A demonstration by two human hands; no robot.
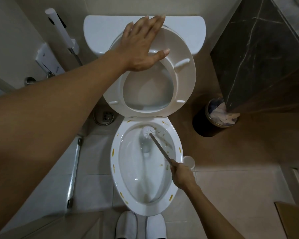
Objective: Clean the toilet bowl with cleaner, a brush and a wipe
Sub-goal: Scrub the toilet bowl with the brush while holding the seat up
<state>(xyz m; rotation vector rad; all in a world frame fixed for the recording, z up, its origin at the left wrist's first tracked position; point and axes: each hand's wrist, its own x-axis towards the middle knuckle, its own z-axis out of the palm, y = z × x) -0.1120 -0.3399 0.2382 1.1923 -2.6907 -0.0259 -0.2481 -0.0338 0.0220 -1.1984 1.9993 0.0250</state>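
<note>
The white toilet bowl (116, 171) stands open below me, with yellow-brown spots around its rim and smears inside at the back right. The seat and lid (185, 78) are raised against the tank (100, 30). My left hand (141, 44) lies flat with straight fingers on the upper left of the raised seat. My right hand (180, 174) grips the end of the toilet brush handle (160, 147) over the bowl's right rim. The white brush head (148, 131) is against the back inner wall of the bowl.
A dark round waste bin (202, 125) with crumpled tissue stands right of the toilet, under a dark marble counter (259, 49). A white cup-like holder (189, 161) sits by the bowl's right side. A bidet sprayer (62, 31) hangs at left above a floor drain (108, 116). White slippers (126, 225) show below.
</note>
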